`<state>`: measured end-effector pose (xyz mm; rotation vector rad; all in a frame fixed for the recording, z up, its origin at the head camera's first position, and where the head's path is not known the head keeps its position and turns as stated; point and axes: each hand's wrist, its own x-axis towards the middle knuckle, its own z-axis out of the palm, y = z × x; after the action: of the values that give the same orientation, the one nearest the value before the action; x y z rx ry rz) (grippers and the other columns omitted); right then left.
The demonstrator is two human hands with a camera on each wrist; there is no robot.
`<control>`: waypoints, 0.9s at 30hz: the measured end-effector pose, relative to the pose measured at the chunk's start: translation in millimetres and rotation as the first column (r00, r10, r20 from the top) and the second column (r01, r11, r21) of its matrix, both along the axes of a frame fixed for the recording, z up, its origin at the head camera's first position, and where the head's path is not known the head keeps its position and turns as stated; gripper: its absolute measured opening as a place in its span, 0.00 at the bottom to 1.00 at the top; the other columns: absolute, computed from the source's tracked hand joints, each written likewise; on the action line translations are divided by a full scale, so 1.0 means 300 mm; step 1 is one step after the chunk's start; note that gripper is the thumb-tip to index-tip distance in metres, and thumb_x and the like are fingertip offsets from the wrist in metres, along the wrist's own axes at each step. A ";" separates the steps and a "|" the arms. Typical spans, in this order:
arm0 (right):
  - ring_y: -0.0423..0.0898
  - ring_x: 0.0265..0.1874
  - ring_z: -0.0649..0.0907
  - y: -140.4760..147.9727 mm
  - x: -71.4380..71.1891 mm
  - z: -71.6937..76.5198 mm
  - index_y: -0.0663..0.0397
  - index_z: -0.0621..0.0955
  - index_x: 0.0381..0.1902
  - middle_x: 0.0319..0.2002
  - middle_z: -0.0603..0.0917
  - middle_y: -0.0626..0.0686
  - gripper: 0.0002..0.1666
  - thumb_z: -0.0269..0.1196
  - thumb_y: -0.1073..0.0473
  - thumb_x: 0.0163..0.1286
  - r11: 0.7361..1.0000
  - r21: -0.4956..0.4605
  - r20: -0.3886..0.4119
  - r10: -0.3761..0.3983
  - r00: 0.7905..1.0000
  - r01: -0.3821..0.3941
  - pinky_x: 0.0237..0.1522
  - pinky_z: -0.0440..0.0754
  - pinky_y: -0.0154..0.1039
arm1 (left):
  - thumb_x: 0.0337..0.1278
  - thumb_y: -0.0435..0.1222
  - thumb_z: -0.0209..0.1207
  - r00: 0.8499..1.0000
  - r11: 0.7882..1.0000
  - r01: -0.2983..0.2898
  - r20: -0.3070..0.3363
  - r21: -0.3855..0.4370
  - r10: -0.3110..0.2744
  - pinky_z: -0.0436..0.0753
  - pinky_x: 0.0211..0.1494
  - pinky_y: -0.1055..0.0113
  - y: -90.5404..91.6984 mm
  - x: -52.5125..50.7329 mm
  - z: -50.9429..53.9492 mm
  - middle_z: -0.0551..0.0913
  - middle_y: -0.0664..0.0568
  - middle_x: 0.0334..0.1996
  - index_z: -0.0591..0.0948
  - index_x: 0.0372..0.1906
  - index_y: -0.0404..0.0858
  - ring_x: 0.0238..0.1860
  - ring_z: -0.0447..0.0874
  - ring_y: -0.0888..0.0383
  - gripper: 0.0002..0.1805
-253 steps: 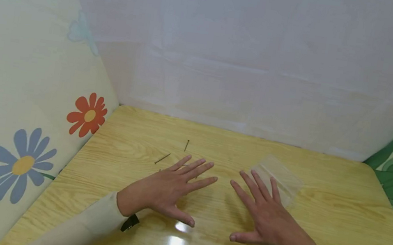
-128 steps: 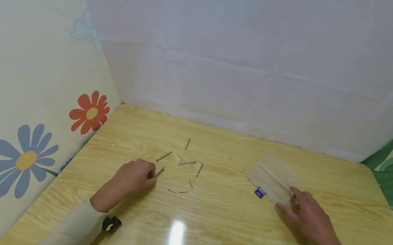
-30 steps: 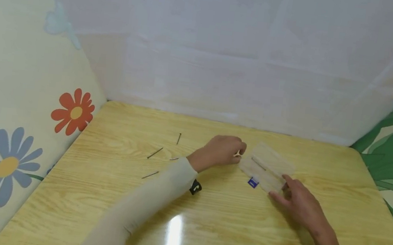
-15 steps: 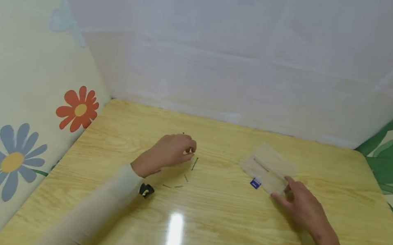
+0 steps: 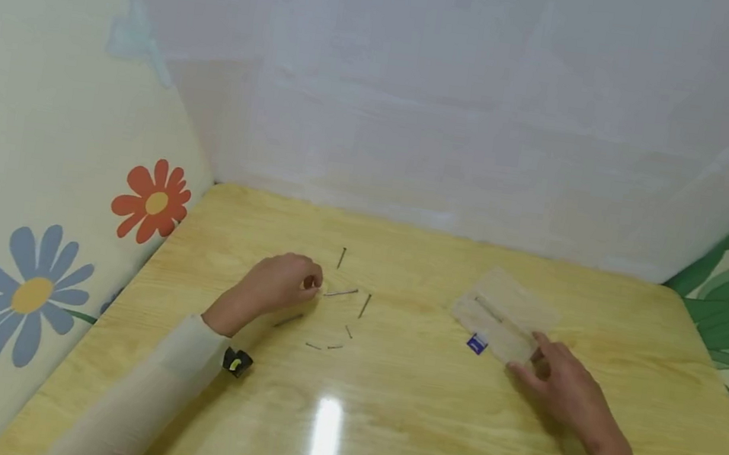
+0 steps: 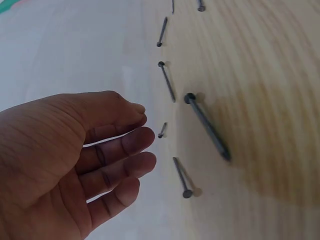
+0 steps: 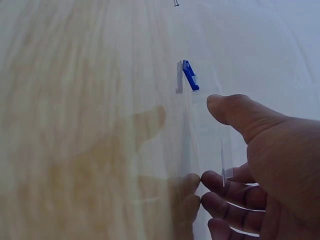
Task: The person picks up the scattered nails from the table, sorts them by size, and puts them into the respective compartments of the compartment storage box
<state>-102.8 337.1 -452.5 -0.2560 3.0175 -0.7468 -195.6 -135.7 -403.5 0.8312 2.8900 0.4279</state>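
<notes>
My left hand (image 5: pixel 274 282) hovers over the left part of the table, beside several loose nails. Its fingers are loosely curved and, in the left wrist view, nothing is between them. One long nail (image 5: pixel 288 320) lies just below the hand, another nail (image 5: pixel 340 292) to the right of its fingertips. A large nail (image 6: pixel 207 127) looms nearest in the left wrist view. My right hand (image 5: pixel 568 385) holds the near right end of a clear plastic box (image 5: pixel 523 306) between thumb and fingers. A single nail (image 5: pixel 488 309) lies in the box. A blue clasp (image 5: pixel 477 343) sits at its near edge.
More nails, such as one far nail (image 5: pixel 342 258) and a dark nail (image 5: pixel 364 306), lie spread on the wooden table (image 5: pixel 408 418). Several small nails (image 5: pixel 335 347) lie closer. A white cloth wall (image 5: pixel 375 144) stands behind, with a flower-printed panel (image 5: pixel 71 143) on the left.
My left hand has moved from beside the box back left to the nails. A nail now lies in the box, unlike several seconds ago. My right hand has stayed at the box.
</notes>
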 end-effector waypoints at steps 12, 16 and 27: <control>0.55 0.41 0.82 -0.006 -0.003 -0.011 0.73 0.65 0.72 0.45 0.81 0.60 0.49 0.67 0.41 0.71 1.000 0.011 -0.007 -0.011 1.000 0.011 0.41 0.81 0.59 | 0.67 0.34 0.61 1.000 0.999 0.000 -0.024 0.033 0.001 0.82 0.37 0.59 0.047 -0.048 -0.077 0.85 0.57 0.35 0.88 0.38 0.43 0.34 0.81 0.59 0.05; 0.55 0.41 0.83 -0.007 -0.010 -0.011 0.74 0.65 0.72 0.45 0.81 0.60 0.49 0.67 0.41 0.71 1.000 0.008 -0.010 -0.005 1.000 0.005 0.42 0.81 0.59 | 0.66 0.34 0.63 1.000 0.999 -0.021 -0.013 0.031 0.021 0.82 0.37 0.58 0.055 -0.051 -0.076 0.85 0.57 0.34 0.88 0.36 0.43 0.33 0.82 0.59 0.04; 0.55 0.40 0.83 -0.005 -0.009 -0.011 0.72 0.65 0.73 0.45 0.81 0.60 0.49 0.67 0.41 0.71 1.000 0.015 0.017 -0.022 1.000 0.022 0.40 0.81 0.58 | 0.58 0.29 0.60 1.000 1.000 -0.026 0.001 0.004 0.026 0.74 0.30 0.63 0.072 -0.061 -0.073 0.80 0.58 0.26 0.83 0.26 0.45 0.25 0.73 0.60 0.09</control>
<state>-105.6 335.6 -456.0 -0.2152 3.0134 -0.7238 -213.9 -114.1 -425.4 0.7949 2.9028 0.4366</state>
